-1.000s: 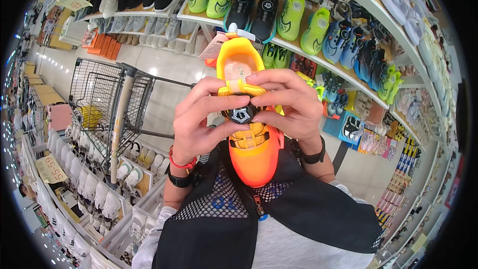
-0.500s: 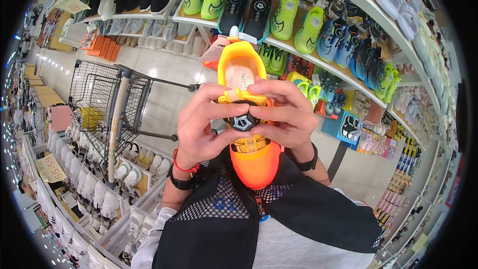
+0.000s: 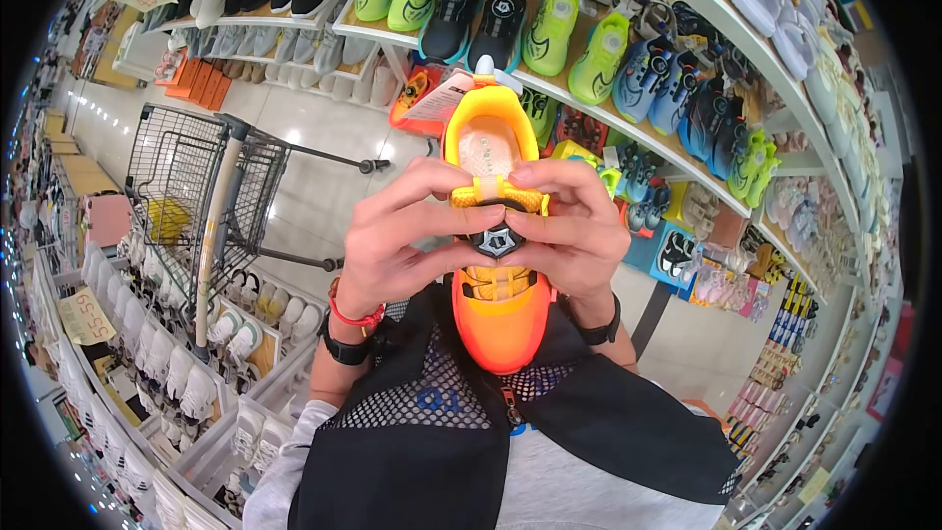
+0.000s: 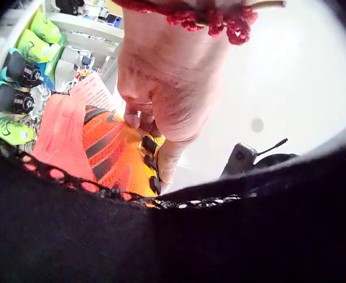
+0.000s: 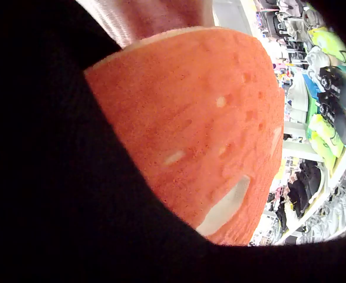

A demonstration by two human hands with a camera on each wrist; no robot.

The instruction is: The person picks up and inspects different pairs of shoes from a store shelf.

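Note:
An orange and yellow sneaker (image 3: 502,322) is held in front of the chest, heel away and toe toward the body. On its tongue sits a round black dial (image 3: 497,240) with a silver star. My left hand (image 3: 407,228) pinches the dial from the left, thumb below and fingers above. From the other side my right hand (image 3: 574,228) pinches it the same way, the fingertips nearly meeting. The left wrist view shows the shoe's dark-striped side (image 4: 105,144) beside the left hand. An orange sole (image 5: 202,118) fills much of the right wrist view, hiding most of the right hand.
Shelves of shoes stand ahead, with lime green sneakers (image 3: 549,27) and black ones (image 3: 497,25). A black wire shopping cart (image 3: 177,162) is at the left, near racks of white shoes (image 3: 177,373). A paper tag (image 3: 442,98) hangs at the heel.
Hands and sneaker have shifted slightly right in the head view, while the shelves slid a little left. Both hands keep their pinch on the dial.

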